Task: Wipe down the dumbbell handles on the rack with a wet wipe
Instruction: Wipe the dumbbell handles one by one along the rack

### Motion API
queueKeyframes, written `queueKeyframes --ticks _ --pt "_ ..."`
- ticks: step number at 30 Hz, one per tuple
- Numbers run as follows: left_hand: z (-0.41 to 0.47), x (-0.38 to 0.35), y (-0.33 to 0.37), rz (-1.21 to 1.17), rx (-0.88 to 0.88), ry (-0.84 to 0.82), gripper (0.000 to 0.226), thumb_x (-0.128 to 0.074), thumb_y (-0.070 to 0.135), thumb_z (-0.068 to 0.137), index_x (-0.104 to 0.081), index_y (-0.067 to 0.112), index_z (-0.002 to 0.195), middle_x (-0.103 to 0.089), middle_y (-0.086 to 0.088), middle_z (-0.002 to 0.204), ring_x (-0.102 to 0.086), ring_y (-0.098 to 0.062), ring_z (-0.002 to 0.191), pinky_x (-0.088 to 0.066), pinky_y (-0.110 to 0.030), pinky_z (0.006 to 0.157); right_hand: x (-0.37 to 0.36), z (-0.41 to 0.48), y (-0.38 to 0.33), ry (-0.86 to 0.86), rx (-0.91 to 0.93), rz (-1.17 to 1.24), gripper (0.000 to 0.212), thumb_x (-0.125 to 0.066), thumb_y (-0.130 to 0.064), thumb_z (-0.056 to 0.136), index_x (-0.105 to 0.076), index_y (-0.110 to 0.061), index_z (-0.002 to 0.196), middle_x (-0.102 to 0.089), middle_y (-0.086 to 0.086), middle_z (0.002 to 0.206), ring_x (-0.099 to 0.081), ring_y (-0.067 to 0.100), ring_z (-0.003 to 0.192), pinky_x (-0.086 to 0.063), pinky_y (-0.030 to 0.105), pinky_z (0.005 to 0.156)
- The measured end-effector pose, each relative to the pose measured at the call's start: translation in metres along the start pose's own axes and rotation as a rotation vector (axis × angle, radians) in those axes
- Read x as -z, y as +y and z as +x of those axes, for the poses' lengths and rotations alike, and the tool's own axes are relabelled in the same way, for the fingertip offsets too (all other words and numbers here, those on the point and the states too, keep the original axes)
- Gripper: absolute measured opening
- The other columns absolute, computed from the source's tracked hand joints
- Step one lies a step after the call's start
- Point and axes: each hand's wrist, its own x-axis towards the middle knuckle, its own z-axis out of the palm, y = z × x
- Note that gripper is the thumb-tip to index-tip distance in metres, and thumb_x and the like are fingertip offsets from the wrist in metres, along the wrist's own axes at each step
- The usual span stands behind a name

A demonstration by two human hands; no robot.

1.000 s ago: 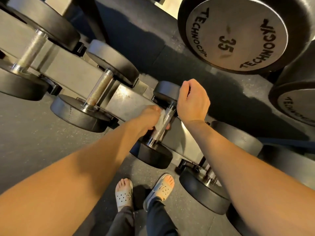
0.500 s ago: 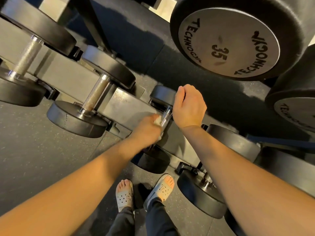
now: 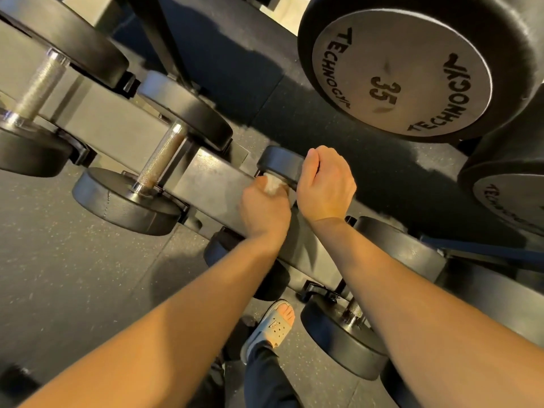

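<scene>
- White wipe [image 3: 272,185], centre of the frame, bunched in the left hand [image 3: 265,212], whose fingers clamp it round the handle of a small dumbbell [image 3: 279,161] on the rack [image 3: 206,184]; that handle is hidden under hand and wipe.
- The right hand [image 3: 325,184] sits just right of the left with a narrow gap between them, fingers curled, thumb side against the dumbbell's upper head; whether it grips anything I cannot tell.
- Left of centre, a bigger dumbbell's bare handle [image 3: 160,157], knurled, lies across the same rack.
- Far left, another steel bar [image 3: 38,86], blurred.
- Upper right, a large disc [image 3: 403,75] marked 35.
- Bottom centre, a sandal [image 3: 275,325] on the speckled floor [image 3: 59,260].
</scene>
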Motion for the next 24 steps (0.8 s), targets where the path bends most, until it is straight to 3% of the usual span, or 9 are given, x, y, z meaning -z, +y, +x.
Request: queueKeyframes --ticks 4,6,9,12,14,15,17,21,24 --pt "-0.013 0.005 -0.021 0.438 -0.271 -0.099 0.025 -0.051 0.016 0.102 -0.059 0.020 0.079 -0.059 -0.001 0.072 -0.057 -0.017 0.069 -0.047 -0.036 0.063 0.001 -0.002 -0.001 -0.004 0.001 0.024 0.038 -0.030 -0.038 0.102 -0.050 -0.023 0.074 -0.045 -0.007 0.068 -0.048 0.014 0.065 -0.039 0.029 0.060" --pt "-0.004 0.004 -0.016 0.445 -0.232 -0.145 0.031 -0.047 0.014 0.103 -0.054 0.020 0.074 -0.056 -0.003 0.068 -0.052 -0.018 0.062 -0.044 -0.039 0.061 0.000 -0.002 -0.002 0.006 0.003 0.027 0.038 -0.030 -0.038 0.102 -0.050 -0.022 0.073 -0.045 -0.006 0.068 -0.047 0.014 0.064 -0.039 0.030 0.058" --pt "0.019 -0.005 0.004 0.234 0.130 -0.244 0.029 -0.042 0.013 0.102 -0.066 0.009 0.085 -0.063 -0.009 0.072 -0.058 -0.020 0.063 -0.047 -0.035 0.060 -0.001 -0.001 -0.001 0.017 0.003 0.019 0.039 -0.032 -0.036 0.103 -0.051 -0.021 0.073 -0.046 -0.005 0.067 -0.048 0.014 0.064 -0.042 0.033 0.057" --pt "0.036 0.003 0.015 -0.197 0.588 -0.654 0.042 -0.030 0.020 0.107 -0.056 0.006 0.077 -0.056 -0.011 0.062 -0.052 -0.022 0.056 -0.044 -0.031 0.056 -0.001 0.000 0.002 0.022 0.011 0.024 0.039 -0.032 -0.036 0.103 -0.051 -0.019 0.073 -0.045 -0.006 0.067 -0.047 0.014 0.064 -0.041 0.032 0.057" --pt "0.040 0.008 0.015 -0.191 0.629 -0.835 0.048 -0.027 0.028 0.108 -0.057 0.010 0.075 -0.055 -0.012 0.071 -0.051 -0.024 0.065 -0.047 -0.034 0.063 -0.001 -0.001 0.003 0.025 0.019 0.040 0.040 -0.031 -0.036 0.103 -0.050 -0.019 0.072 -0.044 -0.006 0.067 -0.047 0.014 0.063 -0.040 0.032 0.056" --pt "0.039 0.008 0.015 -0.153 0.602 -0.840 0.048 -0.026 0.028 0.108 -0.056 0.011 0.074 -0.053 -0.012 0.072 -0.050 -0.024 0.064 -0.047 -0.034 0.062 -0.001 -0.001 0.003 0.029 0.022 0.045 0.040 -0.031 -0.036 0.102 -0.050 -0.019 0.072 -0.045 -0.006 0.066 -0.047 0.014 0.062 -0.040 0.032 0.056" --pt "0.029 0.003 0.011 -0.026 0.435 -0.632 0.047 -0.027 0.029 0.110 -0.053 0.013 0.075 -0.052 -0.008 0.070 -0.050 -0.022 0.063 -0.049 -0.032 0.059 -0.002 -0.001 0.003 0.034 0.017 0.045 0.040 -0.031 -0.037 0.102 -0.051 -0.020 0.072 -0.046 -0.005 0.066 -0.047 0.014 0.062 -0.042 0.032 0.056" --pt "-0.008 0.005 -0.016 0.588 -0.261 -0.314 0.019 -0.040 0.027 0.108 -0.054 0.018 0.099 -0.059 0.001 0.086 -0.062 -0.017 0.080 -0.048 -0.033 0.068 -0.001 -0.002 0.000 0.014 -0.006 0.029 0.041 -0.030 -0.039 0.103 -0.053 -0.021 0.074 -0.049 -0.005 0.068 -0.050 0.014 0.065 -0.044 0.032 0.059" --pt "-0.013 -0.004 -0.027 0.606 -0.337 -0.239 0.025 -0.048 0.023 0.103 -0.052 0.011 0.125 -0.062 -0.005 0.106 -0.062 -0.024 0.098 -0.054 -0.043 0.083 -0.001 -0.002 0.001 0.012 -0.007 0.021 0.041 -0.031 -0.039 0.103 -0.054 -0.020 0.074 -0.049 -0.004 0.069 -0.049 0.013 0.066 -0.042 0.031 0.059"
